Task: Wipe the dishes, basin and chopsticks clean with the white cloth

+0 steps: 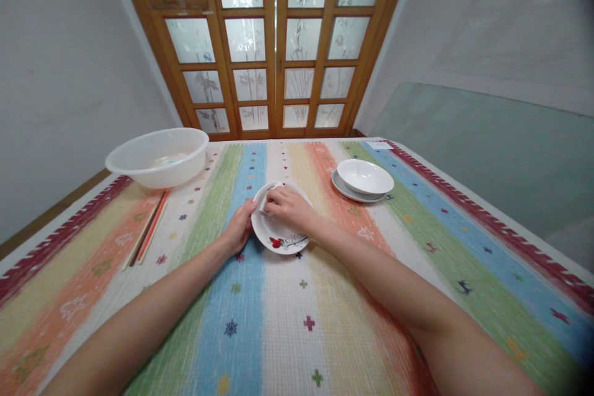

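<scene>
Well, from my distant seat I see both hands at one thing, the patterned dish (pixel 278 232), which lies straight ahead, between them. My left hand (pixel 241 226) grips its left rim, thumb up on the edge and the other fingers going underneath. My right hand (pixel 288 205) reaches in from the right, fingers curled down over the dish's inner face, toward its upper part. Whether those curled fingers pinch something thin and pale or simply press on the china, I can't tell from this view.

That is the relation I judge everything hangs on: one hand at the rim, the other inside it. The dish is round, so it gives me no long axis to line up with; its red flower faces up on the side nearest my body. I can't make out whether its base touches the striped tablecloth (pixel 284 315).

Farther out to the right, and nearer my right hand, a white bowl (pixel 364 176) sits off-centre on a lower plate (pixel 346 190). To the left, nearer my left hand, slim sticks (pixel 149 229) lie side by side, pointing away from me, their far ends just beside a white basin (pixel 188 167).
</scene>
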